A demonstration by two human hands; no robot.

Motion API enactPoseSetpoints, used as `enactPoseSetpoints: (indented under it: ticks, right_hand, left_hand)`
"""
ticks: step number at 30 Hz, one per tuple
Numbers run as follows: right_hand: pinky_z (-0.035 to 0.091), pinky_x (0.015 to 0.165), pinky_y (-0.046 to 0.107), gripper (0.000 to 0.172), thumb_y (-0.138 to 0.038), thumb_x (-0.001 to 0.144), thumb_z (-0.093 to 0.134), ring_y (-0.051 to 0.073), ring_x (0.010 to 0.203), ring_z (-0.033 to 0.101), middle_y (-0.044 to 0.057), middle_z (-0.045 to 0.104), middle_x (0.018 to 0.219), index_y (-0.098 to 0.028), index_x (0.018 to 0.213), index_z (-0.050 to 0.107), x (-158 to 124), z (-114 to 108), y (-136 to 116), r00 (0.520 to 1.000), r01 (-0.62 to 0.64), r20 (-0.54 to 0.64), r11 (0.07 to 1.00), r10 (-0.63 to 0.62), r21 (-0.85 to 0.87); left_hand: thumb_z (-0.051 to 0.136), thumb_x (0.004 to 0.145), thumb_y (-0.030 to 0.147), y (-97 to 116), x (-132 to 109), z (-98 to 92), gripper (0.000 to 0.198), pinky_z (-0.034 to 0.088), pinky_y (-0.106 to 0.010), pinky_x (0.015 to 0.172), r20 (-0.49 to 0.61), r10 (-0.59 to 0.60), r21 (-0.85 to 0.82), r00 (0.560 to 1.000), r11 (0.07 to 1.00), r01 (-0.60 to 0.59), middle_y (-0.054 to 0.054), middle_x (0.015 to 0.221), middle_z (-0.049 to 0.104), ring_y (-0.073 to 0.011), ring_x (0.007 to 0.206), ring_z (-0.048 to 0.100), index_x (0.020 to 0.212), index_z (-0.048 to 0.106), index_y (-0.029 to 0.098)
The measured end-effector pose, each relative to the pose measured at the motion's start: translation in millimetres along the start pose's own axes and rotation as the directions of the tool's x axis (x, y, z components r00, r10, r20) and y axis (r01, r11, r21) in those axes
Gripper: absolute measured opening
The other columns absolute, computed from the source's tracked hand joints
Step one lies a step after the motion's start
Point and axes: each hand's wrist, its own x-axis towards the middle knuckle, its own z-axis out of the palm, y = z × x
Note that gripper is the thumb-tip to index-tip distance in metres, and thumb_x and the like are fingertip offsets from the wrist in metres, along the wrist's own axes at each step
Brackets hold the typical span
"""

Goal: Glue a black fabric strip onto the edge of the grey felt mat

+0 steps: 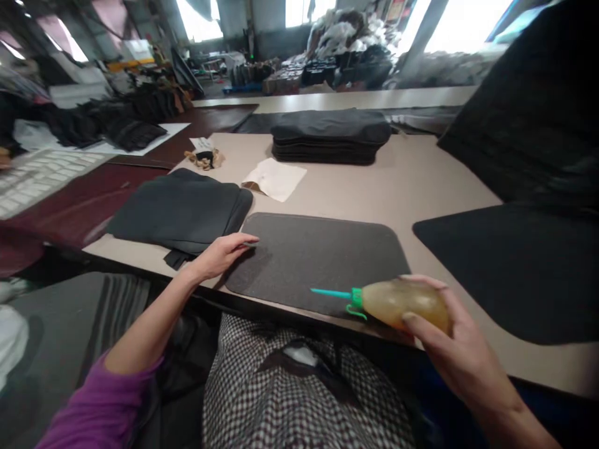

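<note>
Squeeze bottle [402, 302] fills your right hand [463, 340], fingers curled round it, nozzle [333, 292] above the dark panel [318, 252]; your left hand [225, 251], fingers nearly together, perhaps touches the panel's left side. You seem to be aiming; dispensing calls for lowering the nozzle.

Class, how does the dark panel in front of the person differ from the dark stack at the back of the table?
The panel lies low and flat; the stack stands taller, in several layers. The left hand is at the panel's edge; no hand touches the stack. Both are dark, with rounded corners.
</note>
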Motion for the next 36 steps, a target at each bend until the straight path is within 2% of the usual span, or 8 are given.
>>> enactPoseSetpoints:
  ticks: [3, 6, 12, 18, 22, 28, 33, 36]
  right_hand:
    - [0.062, 0.083, 0.042, 0.060, -0.055, 0.075, 0.079, 0.031, 0.099, 0.068, 0.009, 0.066, 0.115, -0.031, 0.125, 0.055, 4.1, 42.9, -26.9, 0.973, 0.014, 0.228, 0.993, -0.039, 0.113]
    - [0.058, 0.090, 0.044, 0.062, -0.050, 0.078, 0.080, 0.029, 0.103, 0.066, 0.008, 0.063, 0.118, -0.030, 0.127, 0.050, 11.6, 82.3, -45.7, 0.933, 0.085, 0.340, 0.990, -0.119, 0.112]
    - [0.053, 0.092, 0.044, 0.050, -0.043, 0.084, 0.077, 0.026, 0.103, 0.060, 0.006, 0.059, 0.117, -0.026, 0.123, 0.050, 29.2, 133.7, -62.0, 0.859, 0.376, 0.366, 0.926, -0.358, 0.023]
    - [0.052, 0.090, 0.041, 0.043, -0.037, 0.089, 0.071, 0.025, 0.100, 0.059, 0.007, 0.057, 0.112, -0.025, 0.123, 0.048, 37.1, 162.5, -71.3, 0.786, 0.506, 0.391, 0.862, -0.479, 0.037]
    - [0.053, 0.087, 0.042, 0.042, -0.036, 0.089, 0.069, 0.025, 0.099, 0.058, 0.008, 0.056, 0.111, -0.024, 0.124, 0.048, 39.0, 172.0, -78.4, 0.755, 0.531, 0.437, 0.847, -0.489, 0.031]
    - [0.053, 0.083, 0.040, 0.042, -0.032, 0.089, 0.069, 0.024, 0.096, 0.057, 0.007, 0.055, 0.109, -0.023, 0.125, 0.048, 36.4, 167.4, -85.4, 0.707, 0.566, 0.505, 0.824, -0.495, 0.016]
    - [0.053, 0.084, 0.038, 0.045, -0.028, 0.089, 0.068, 0.023, 0.098, 0.057, 0.007, 0.054, 0.112, -0.025, 0.128, 0.045, 34.0, 149.8, -85.8, 0.681, 0.601, 0.528, 0.799, -0.507, -0.007]
    - [0.052, 0.084, 0.038, 0.044, -0.028, 0.090, 0.068, 0.023, 0.098, 0.057, 0.007, 0.055, 0.111, -0.025, 0.127, 0.046, 33.6, 134.9, -84.2, 0.689, 0.598, 0.536, 0.800, -0.488, -0.040]
  left_hand:
    - [0.048, 0.101, 0.032, -6.3, 1.1, -3.4, 0.032, 0.048, -0.037, 0.104, 0.077, 0.104, 0.063, 0.992, 0.992, -0.109, -0.009, 0.124, 0.068, -0.0196, 0.115, 0.062, 0.126, 0.066, 0.021]
    - [0.047, 0.101, 0.027, -11.5, 2.1, 4.4, 0.031, 0.047, -0.036, 0.104, 0.200, 0.202, 0.147, 0.959, 0.961, -0.233, -0.009, 0.123, 0.068, -0.0192, 0.116, 0.060, 0.125, 0.066, 0.022]
    - [0.045, 0.096, 0.014, -20.2, 3.7, 10.6, 0.038, 0.047, -0.034, 0.105, 0.319, 0.211, 0.262, 0.924, 0.917, -0.300, -0.008, 0.131, 0.065, -0.0195, 0.121, 0.058, 0.125, 0.068, 0.024]
    - [0.049, 0.084, 0.002, -23.9, 5.1, 5.1, 0.052, 0.046, -0.031, 0.103, 0.344, 0.201, 0.286, 0.917, 0.908, -0.306, -0.003, 0.132, 0.065, -0.0186, 0.121, 0.058, 0.126, 0.067, 0.028]
    - [0.050, 0.095, 0.019, -19.8, 2.9, 7.5, 0.028, 0.048, -0.028, 0.091, 0.320, 0.187, 0.334, 0.929, 0.895, -0.295, -0.004, 0.120, 0.068, -0.0192, 0.109, 0.061, 0.114, 0.070, 0.025]
    - [0.052, 0.097, 0.025, -12.9, -3.7, 11.8, 0.024, 0.048, -0.027, 0.081, 0.287, 0.160, 0.446, 0.945, 0.851, -0.279, -0.005, 0.119, 0.066, -0.0198, 0.108, 0.060, 0.115, 0.068, 0.024]
    - [0.055, 0.098, 0.031, -17.6, -5.1, 14.4, 0.025, 0.048, -0.027, 0.087, 0.279, 0.180, 0.431, 0.943, 0.854, -0.291, -0.004, 0.123, 0.066, -0.0189, 0.112, 0.058, 0.119, 0.067, 0.027]
    - [0.055, 0.098, 0.035, -21.7, -4.7, 16.6, 0.024, 0.047, -0.027, 0.091, 0.271, 0.192, 0.411, 0.943, 0.863, -0.294, -0.004, 0.124, 0.066, -0.0182, 0.114, 0.058, 0.117, 0.068, 0.027]
